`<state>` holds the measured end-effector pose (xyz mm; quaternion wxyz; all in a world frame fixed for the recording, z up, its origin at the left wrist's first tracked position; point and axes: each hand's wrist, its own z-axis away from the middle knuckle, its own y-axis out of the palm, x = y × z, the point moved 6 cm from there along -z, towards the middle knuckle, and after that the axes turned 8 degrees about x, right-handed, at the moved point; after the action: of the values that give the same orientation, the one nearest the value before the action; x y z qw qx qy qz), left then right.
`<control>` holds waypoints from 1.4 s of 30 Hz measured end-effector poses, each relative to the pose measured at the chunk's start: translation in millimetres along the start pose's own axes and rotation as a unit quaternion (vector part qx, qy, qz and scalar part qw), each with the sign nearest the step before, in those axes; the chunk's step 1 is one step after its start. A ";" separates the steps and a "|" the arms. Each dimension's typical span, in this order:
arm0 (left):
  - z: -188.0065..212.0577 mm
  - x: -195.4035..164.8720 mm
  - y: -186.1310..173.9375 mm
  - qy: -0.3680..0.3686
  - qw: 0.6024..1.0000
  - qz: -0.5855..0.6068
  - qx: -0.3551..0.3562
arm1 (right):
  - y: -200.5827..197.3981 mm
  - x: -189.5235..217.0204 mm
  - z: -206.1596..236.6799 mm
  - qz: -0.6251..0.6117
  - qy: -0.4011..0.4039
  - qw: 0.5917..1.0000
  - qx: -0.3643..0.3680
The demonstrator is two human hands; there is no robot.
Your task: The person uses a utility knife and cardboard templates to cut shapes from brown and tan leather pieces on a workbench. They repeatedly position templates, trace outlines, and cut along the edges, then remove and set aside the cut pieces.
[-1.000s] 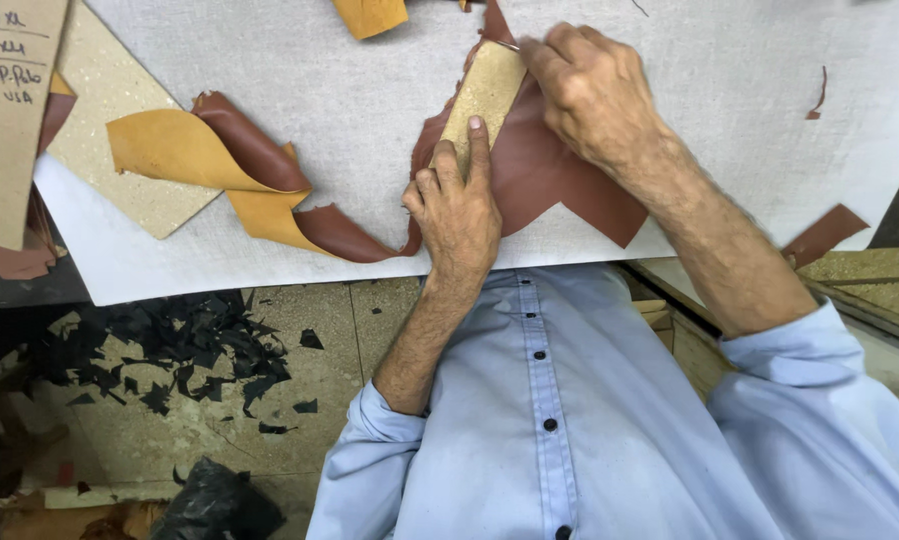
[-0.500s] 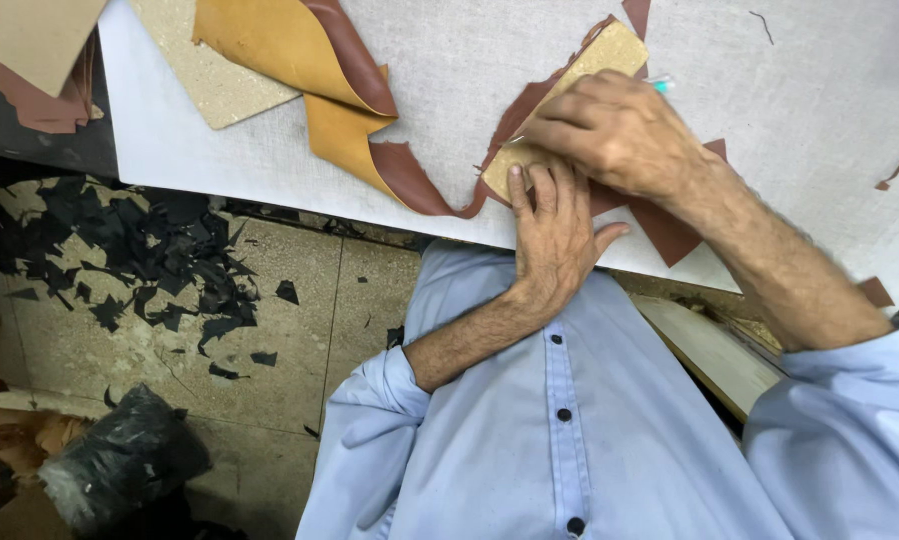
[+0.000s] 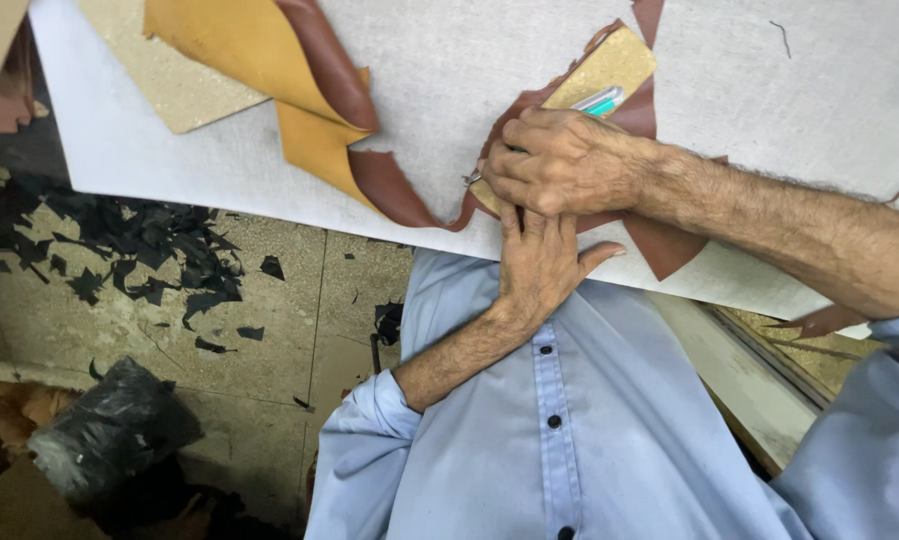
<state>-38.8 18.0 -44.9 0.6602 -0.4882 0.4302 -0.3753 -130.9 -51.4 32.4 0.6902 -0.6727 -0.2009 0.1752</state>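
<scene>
My right hand (image 3: 570,160) is closed around a slim tool with a green and silver handle (image 3: 600,100); its metal tip (image 3: 470,180) sticks out by my little finger, at the edge of a tan cardboard template (image 3: 620,62). The template lies on a reddish-brown leather piece (image 3: 665,245) on the white tabletop (image 3: 450,70). My left hand (image 3: 545,265) lies flat at the table's near edge. Its fingers press on the template and leather, and their tips are hidden under my right hand.
A folded leather sheet, mustard on one side and brown on the other (image 3: 240,40), lies at the upper left beside a beige board (image 3: 170,90). Black scraps (image 3: 140,250) litter the floor, and a black bag (image 3: 110,430) sits lower left. A wooden ledge (image 3: 750,370) runs under the table at right.
My right hand has slid down the template toward the table's near edge and now covers my left fingertips. The tool's handle has come into sight. The view has shifted left and closer.
</scene>
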 end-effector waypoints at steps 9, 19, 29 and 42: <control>-7.4 8.1 -30.9 -0.007 1.000 -0.003 -0.003 | -6.9 -82.6 72.6 0.109 0.033 0.991 0.077; -17.5 19.9 -63.7 0.038 0.998 0.046 -0.005 | -92.5 -35.6 131.9 -0.038 0.292 0.941 -0.167; -142.9 63.5 -36.7 0.256 0.930 0.147 0.217 | 1.6 96.3 24.6 -0.216 0.401 0.874 -0.171; -118.3 73.3 -30.4 0.322 0.926 0.104 0.168 | -7.7 129.4 30.0 -0.209 0.479 0.848 -0.092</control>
<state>-126.0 -94.5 -48.4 0.5940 -0.1757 0.5987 -0.5077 -35.6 40.4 45.9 0.6558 -0.6760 0.0036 -0.3361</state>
